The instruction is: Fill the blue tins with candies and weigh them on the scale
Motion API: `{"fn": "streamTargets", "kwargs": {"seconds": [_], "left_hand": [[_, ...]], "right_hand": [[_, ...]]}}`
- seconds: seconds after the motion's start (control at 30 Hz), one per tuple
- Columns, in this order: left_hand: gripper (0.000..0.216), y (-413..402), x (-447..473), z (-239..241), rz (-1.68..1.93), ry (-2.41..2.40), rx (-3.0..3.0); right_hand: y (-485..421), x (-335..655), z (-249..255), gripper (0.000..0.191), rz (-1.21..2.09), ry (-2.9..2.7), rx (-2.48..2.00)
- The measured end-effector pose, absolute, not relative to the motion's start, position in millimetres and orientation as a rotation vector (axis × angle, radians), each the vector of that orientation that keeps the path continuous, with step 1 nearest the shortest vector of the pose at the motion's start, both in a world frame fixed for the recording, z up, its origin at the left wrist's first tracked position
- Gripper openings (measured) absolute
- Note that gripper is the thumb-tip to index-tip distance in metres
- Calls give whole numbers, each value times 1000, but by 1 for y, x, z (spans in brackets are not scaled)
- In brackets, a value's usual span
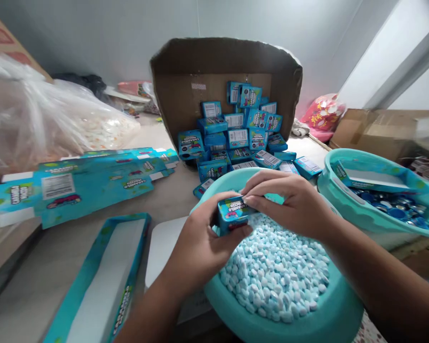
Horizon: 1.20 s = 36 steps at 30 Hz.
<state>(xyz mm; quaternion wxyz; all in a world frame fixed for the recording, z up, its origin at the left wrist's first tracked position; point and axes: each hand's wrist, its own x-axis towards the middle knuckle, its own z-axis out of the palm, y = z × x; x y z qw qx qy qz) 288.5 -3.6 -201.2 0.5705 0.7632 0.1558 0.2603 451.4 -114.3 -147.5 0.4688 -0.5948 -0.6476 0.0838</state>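
Observation:
A small blue candy box point(232, 213) is gripped by my left hand point(200, 238) from below and the side. My right hand point(293, 202) presses its fingers closed over the box's top right end. Both hands hover over a teal bowl point(329, 319) filled with pale blue candy pieces point(275, 271). Behind the bowl, a pile of filled small boxes point(236, 136) spills out of an open brown carton point(221, 66).
Flat unfolded blue cartons point(89, 178) lie stacked at the left, and an open blue tray box point(103, 281) sits front left. A second teal bowl point(364, 209) at the right holds dark blue wrapped items. Plastic bags point(39, 119) and a cardboard box point(382, 128) stand behind.

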Motion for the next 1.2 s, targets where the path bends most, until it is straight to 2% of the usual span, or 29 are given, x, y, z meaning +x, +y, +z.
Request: {"fn": "streamTargets", "kwargs": {"seconds": [0.07, 0.2, 0.43, 0.57, 0.73, 0.83, 0.97, 1.13, 1.2], "left_hand": [[46, -4, 288, -202, 615, 368, 1798], [48, -4, 289, -201, 647, 438, 1781], [45, -6, 291, -201, 674, 387, 1819], [45, -8, 292, -201, 709, 397, 1800], [47, 0, 293, -197, 864, 445, 1678], [47, 5, 290, -194, 971, 437, 1766], [44, 2, 283, -187, 915, 443, 1814], [64, 11, 249, -180, 1133, 589, 1694], [62, 27, 230, -183, 1133, 651, 1678]], "right_hand": [[-114, 453, -149, 5, 371, -1429, -1486], [-113, 459, -156, 25, 682, -1101, -1442], [-108, 463, -160, 31, 1040, -855, -1293], [-105, 459, -160, 30, 1050, -808, -1292], [-99, 466, -168, 42, 1103, -643, -1149], [-99, 468, -171, 40, 1097, -700, -1179], [-100, 462, -170, 38, 1040, -838, -1236], [-101, 459, -168, 44, 992, -820, -1326], [-102, 459, -168, 43, 962, -841, -1375]]}}
